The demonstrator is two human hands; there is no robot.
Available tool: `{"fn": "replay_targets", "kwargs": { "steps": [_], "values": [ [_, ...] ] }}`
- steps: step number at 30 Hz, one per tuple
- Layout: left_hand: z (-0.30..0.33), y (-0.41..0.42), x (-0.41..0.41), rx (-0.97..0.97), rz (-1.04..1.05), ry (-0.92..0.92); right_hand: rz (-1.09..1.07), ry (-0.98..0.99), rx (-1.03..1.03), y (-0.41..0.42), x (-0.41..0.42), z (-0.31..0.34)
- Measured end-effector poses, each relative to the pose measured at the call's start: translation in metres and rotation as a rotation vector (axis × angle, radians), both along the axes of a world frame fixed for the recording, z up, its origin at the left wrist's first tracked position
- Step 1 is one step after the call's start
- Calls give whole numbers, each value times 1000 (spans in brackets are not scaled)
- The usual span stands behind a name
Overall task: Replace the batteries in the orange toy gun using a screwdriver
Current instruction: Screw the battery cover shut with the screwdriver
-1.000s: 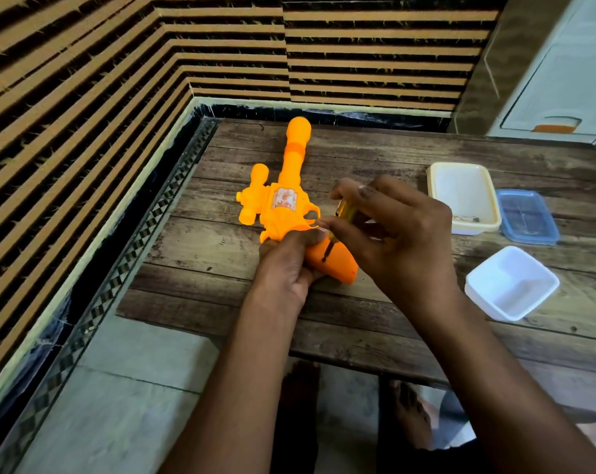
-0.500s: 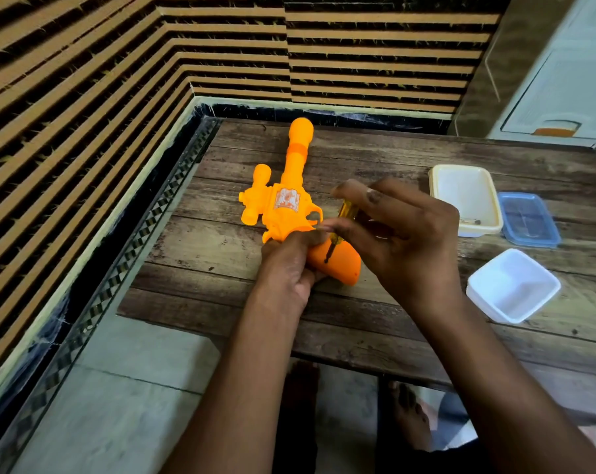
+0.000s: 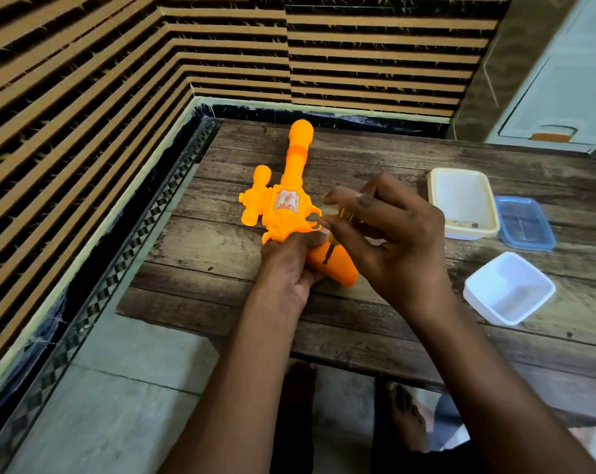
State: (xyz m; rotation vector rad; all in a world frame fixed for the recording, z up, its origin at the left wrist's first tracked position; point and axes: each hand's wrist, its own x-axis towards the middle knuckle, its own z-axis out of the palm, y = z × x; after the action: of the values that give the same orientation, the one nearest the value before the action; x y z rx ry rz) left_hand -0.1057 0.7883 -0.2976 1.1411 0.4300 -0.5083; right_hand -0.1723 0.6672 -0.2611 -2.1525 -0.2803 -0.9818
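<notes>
Orange gun (image 3: 289,206) lies on the table (image 3: 409,159), barrel pointing away, grip nearest. Left hand (image 3: 286,265) grips the handle; right hand (image 3: 392,237) pinches the screwdriver (image 3: 332,246), tip angled down onto the handle.

- The toy gun (image 3: 291,206) is lying on the counter (image 3: 409,323), its barrel pointing toward 12 o'clock.
- The left hand (image 3: 286,268) is sitting at 6 o'clock of the gun; the right hand (image 3: 392,241) at 4 o'clock.
- Three containers are lying at 3 o'clock: a tub (image 3: 462,203), a lid (image 3: 526,224) just beside it, a bowl (image 3: 508,287) nearer.
</notes>
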Motion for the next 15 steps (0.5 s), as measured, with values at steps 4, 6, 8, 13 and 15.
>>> {"fn": "replay_targets", "kwargs": {
  "steps": [4, 6, 8, 13, 15],
  "values": [
    [1, 1, 0, 6, 0, 6, 60, 13, -18, -3, -4, 2],
    [1, 1, 0, -9, -4, 5, 144, 90, 46, -7, -9, 2],
    [0, 0, 0, -24, -6, 10, 156, 126, 72, -10, -10, 3],
    [1, -1, 0, -12, -2, 0, 72, 84, 46, -9, -7, 4],
    [1, 0, -1, -10, -16, -7, 33, 68, 14, -6, -6, 4]
  ]
}}
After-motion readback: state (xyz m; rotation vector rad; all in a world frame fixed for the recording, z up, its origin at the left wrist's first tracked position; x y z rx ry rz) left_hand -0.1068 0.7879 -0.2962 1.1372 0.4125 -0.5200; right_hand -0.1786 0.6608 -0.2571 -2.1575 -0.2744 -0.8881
